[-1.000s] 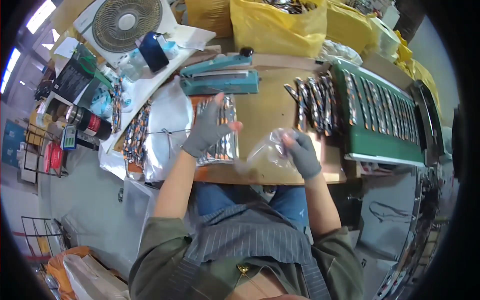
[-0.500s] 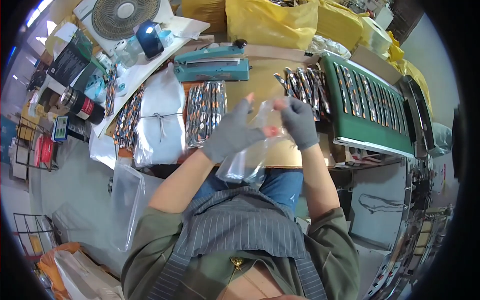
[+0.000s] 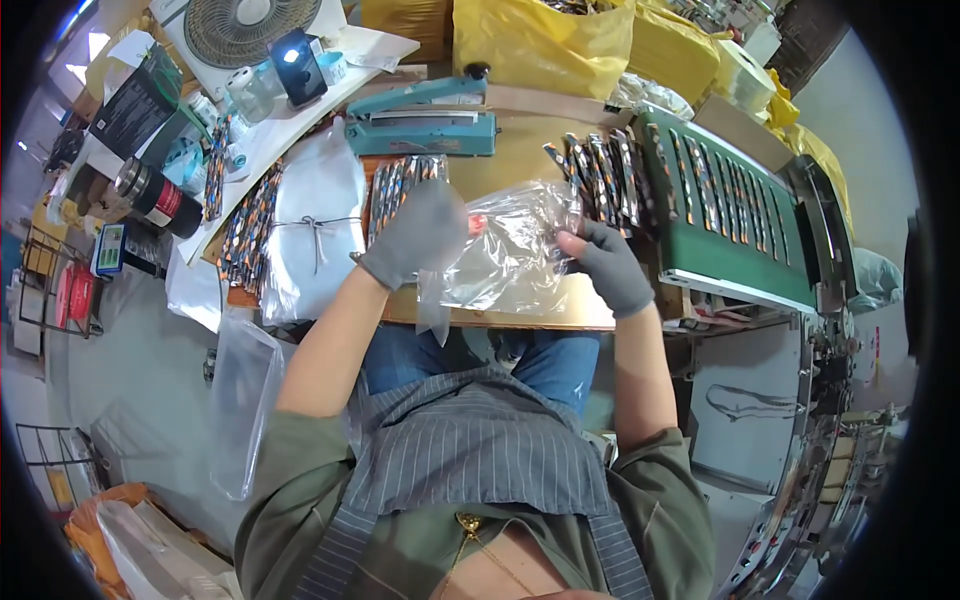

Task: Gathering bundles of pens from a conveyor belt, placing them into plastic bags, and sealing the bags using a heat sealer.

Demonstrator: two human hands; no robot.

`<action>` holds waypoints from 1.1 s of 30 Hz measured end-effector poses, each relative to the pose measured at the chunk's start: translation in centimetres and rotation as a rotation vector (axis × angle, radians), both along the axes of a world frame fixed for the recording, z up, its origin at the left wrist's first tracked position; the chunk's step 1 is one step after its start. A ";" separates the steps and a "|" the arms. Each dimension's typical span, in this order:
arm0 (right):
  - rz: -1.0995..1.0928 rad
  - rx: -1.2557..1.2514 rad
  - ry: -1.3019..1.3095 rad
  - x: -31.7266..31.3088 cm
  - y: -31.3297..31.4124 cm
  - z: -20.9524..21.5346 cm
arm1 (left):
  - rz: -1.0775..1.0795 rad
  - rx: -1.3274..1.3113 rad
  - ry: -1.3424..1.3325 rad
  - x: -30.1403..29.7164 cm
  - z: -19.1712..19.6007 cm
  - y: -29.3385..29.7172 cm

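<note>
A clear plastic bag [image 3: 515, 262] is spread between my two grey-gloved hands, above the brown board [image 3: 590, 316] at the table's front. My left hand [image 3: 420, 238] is at the bag's left side, its thumb tip against the film. Its other fingers curl in and are partly blurred. A flap of clear film hangs below that hand. On the other side, my right hand [image 3: 608, 268] pinches the bag's right edge between thumb and fingers. Behind my left hand lies a row of dark patterned slim packets [image 3: 405, 178], partly covered. More such packets [image 3: 605, 175] fan out beyond my right hand.
A teal bag sealer [image 3: 425, 130] stands behind the board. Left lie a tied stack of clear bags [image 3: 315, 245] and more packets [image 3: 250, 235]. A green tray [image 3: 735, 265] with spaced packets is at right. Yellow sacks [image 3: 540, 45] line the back.
The bag has gone from hanging narrow over my lap to spread wide above the board. My left hand has moved left and up, my right hand slightly down and right.
</note>
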State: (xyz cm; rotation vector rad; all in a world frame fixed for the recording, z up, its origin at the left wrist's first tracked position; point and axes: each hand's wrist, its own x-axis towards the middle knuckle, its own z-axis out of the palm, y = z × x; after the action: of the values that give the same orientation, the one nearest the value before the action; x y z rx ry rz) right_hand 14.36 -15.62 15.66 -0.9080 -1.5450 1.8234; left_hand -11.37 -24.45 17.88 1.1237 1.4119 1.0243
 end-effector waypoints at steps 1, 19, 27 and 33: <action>-0.002 -0.027 -0.007 -0.4 0.0 0.0 | -0.001 0.000 0.002 0.0 -0.4 0.1; 0.175 0.203 -0.034 -2.0 7.2 -3.3 | 0.059 0.250 -1.180 5.5 0.8 -1.0; 0.356 0.464 -0.292 -6.3 11.3 -6.3 | 0.257 0.264 0.027 1.9 -2.0 3.3; 0.480 0.442 -0.329 -7.0 11.4 -6.4 | 0.038 0.370 -1.156 1.8 -1.8 2.5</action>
State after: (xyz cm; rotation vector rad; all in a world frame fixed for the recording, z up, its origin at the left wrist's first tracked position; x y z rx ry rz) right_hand 7.39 -4.21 9.25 -0.6826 -2.4213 1.5642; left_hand -9.57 -21.97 16.05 0.5233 0.3170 1.6226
